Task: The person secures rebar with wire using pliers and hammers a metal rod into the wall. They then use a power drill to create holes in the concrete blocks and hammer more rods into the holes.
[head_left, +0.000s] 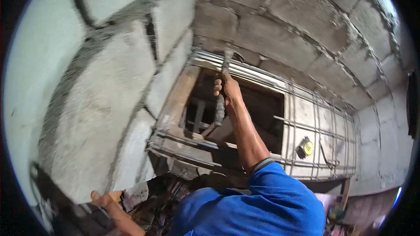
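My right hand (pixel 228 89) is stretched out over the frame's opening, its fingers wrapped round a long, grey, mortar-crusted tool (pixel 220 110). The tool's upper end, with a dark curved part, lies near the concrete block wall (pixel 280 30); I cannot make out its exact kind. Low on the left, my left hand (pixel 103 199) is at the bottom edge of the pale block wall (pixel 100 105), with the thumb showing and the other fingers mostly hidden. Beneath the tool is a wooden frame (pixel 177 98) around a dark opening, with steel bars (pixel 192 140) running along it.
A tied rebar grid (pixel 315 126) spans a pale panel on the right. On that panel lies a black and yellow tape measure (pixel 305 147), beside a bent metal hook (pixel 329 159). Rubble and scraps (pixel 162 196) lie below. Another block wall (pixel 380 140) stands at the far right.
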Available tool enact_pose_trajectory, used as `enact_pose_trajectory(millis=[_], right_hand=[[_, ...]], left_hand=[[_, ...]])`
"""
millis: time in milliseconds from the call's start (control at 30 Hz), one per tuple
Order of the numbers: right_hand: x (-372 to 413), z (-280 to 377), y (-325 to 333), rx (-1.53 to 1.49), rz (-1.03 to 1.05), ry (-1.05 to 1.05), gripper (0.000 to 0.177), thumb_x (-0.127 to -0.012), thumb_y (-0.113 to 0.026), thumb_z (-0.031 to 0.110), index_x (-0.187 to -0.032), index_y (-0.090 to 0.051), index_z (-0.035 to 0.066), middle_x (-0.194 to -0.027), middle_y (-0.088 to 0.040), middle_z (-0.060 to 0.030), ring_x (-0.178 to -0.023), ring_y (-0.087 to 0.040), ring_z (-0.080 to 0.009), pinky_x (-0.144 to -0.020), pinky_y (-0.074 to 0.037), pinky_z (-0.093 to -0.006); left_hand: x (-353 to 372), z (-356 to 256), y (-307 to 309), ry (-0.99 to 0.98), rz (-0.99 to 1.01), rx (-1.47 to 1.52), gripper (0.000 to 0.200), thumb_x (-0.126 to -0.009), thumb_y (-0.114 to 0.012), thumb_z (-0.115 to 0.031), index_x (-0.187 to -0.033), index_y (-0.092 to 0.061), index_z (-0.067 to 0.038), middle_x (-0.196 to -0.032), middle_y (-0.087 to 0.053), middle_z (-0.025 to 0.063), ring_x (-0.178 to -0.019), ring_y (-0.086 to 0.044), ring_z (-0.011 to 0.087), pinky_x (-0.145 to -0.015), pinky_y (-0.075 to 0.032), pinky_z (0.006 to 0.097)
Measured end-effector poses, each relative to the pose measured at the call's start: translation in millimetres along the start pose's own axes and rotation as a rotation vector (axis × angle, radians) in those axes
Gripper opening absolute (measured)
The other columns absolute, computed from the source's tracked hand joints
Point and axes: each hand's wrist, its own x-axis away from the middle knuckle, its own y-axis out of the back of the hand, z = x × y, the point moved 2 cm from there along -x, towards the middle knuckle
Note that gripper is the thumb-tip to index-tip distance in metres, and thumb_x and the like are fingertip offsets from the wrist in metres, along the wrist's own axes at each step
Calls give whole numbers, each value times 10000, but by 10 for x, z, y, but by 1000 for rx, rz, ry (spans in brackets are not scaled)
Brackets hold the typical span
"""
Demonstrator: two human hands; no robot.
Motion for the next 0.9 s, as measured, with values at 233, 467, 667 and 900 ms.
enact_pose_trajectory(millis=[233, 467, 667, 900], right_hand=[[1017, 1469, 1716, 1177, -470, 375, 449, -989, -607, 353, -1313, -634, 43, -1082, -732, -182, -957, -687, -246, -864, -519, -341], [1962, 2418, 3622, 1909, -888, 383, 435, -850, -759, 292, -1233, -687, 98, -1048, -719, -220, -979, -685, -400, -835, -532, -449], [2016, 2284, 4724, 1888, -954, 290, 463, -803, -788, 229, -1246, -688, 141, -1105, -722, -178, -1027, -682, -353, -859, -530, -457], [1678, 2309, 5424, 2174, -735, -325, 438, -945, -620, 371, -1213, -676, 29, -1165, -693, -211, -1071, -656, -385, -877, -531, -459]], left_hand=[[148, 212, 236, 666, -40, 619, 577, -864, -648, -276, -1288, -548, 102, -1301, -574, 275, -1233, -524, 412, -1010, -467, 541], [991, -38, 706, 247, -171, -91, 475, -889, -628, -221, -1248, -594, 88, -1300, -582, 299, -1245, -522, 435, -1027, -452, 532], [293, 649, 603, 25, 131, -768, 468, -961, -518, -122, -1361, -440, 108, -1413, -476, 239, -1251, -493, 291, -1115, -377, 407], [-408, -574, 53, 157, 15, -639, 560, -1046, -472, -233, -1494, -313, 63, -1566, -312, 246, -1426, -355, 358, -1183, -302, 467]])
